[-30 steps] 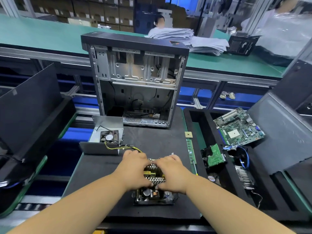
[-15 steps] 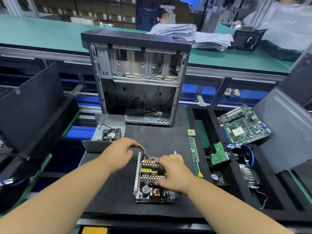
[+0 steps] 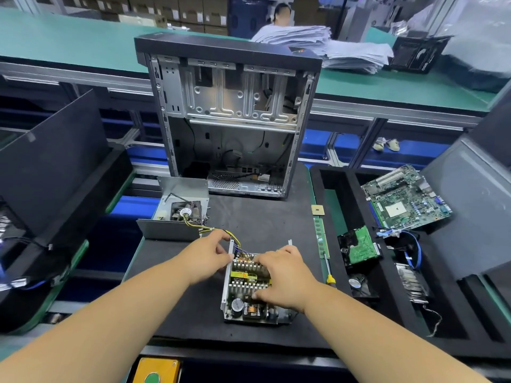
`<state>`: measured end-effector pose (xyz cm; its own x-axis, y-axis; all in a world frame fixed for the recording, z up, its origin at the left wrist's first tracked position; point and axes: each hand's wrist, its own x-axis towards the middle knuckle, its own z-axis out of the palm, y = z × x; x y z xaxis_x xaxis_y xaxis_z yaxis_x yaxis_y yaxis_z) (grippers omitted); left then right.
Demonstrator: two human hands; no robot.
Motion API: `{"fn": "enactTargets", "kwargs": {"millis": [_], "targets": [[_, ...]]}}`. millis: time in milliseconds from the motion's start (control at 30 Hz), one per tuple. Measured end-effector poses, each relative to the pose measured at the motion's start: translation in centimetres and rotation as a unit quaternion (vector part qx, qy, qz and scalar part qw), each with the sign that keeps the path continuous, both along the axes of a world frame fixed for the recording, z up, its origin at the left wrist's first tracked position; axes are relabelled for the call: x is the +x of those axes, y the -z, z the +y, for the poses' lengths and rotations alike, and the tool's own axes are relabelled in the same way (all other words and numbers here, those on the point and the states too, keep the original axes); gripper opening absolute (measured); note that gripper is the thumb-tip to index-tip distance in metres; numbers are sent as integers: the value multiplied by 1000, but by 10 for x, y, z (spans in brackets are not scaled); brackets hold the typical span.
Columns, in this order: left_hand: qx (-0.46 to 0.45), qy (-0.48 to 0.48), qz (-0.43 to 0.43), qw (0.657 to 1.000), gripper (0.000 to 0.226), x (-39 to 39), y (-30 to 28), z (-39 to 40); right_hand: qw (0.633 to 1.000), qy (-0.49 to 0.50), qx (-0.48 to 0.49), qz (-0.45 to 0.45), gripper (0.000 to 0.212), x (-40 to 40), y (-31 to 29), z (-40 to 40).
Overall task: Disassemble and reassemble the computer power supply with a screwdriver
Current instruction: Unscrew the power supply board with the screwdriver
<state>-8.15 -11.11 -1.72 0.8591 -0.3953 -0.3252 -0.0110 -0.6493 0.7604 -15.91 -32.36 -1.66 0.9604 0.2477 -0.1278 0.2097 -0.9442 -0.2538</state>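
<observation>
The opened power supply (image 3: 247, 305) lies on the black mat in front of me, its circuit board with heat sinks and coils exposed in a metal tray. My left hand (image 3: 206, 257) pinches the tray's left wall at its far corner, where the yellow and black cables (image 3: 193, 225) leave. My right hand (image 3: 286, 275) lies over the heat sinks, fingers and thumb closed on the board's parts. The cables run to the removed metal cover with the fan (image 3: 181, 212) at the far left of the mat. A yellow-handled screwdriver (image 3: 329, 277) lies right of the supply, untouched.
An empty computer case (image 3: 229, 117) stands upright behind the mat. A RAM stick (image 3: 320, 239) lies at the mat's right edge. The black foam tray (image 3: 387, 313) on the right holds a motherboard (image 3: 405, 201), a hard drive (image 3: 359, 246) and blue cables. A yellow button box (image 3: 156, 370) sits at the near edge.
My left hand left the top of the board, went out left to the cables, and now grips the tray's left wall. The right hand stayed on the heat sinks.
</observation>
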Motion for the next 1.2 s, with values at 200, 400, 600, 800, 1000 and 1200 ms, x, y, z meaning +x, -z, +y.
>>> {"fn": "enactTargets", "kwargs": {"millis": [200,400,600,800,1000,1200], "targets": [[-70,-33,61,995,34,0,3,-6,1000,-6,-11,0,78,1,0,0],[-77,-37,65,994,34,2,6,-8,999,-13,-27,-10,78,3,3,2],[-74,-32,61,995,35,3,9,-8,1000,-3,-19,-5,79,3,3,2],[-99,-43,89,990,37,2,11,-8,1000,7,-7,-9,80,3,4,2],[-115,-48,91,988,34,-2,11,-8,1000,19,2,-18,79,2,7,2],[-114,-52,85,988,33,-3,12,-7,1000,-8,-18,-2,83,4,4,1]]}}
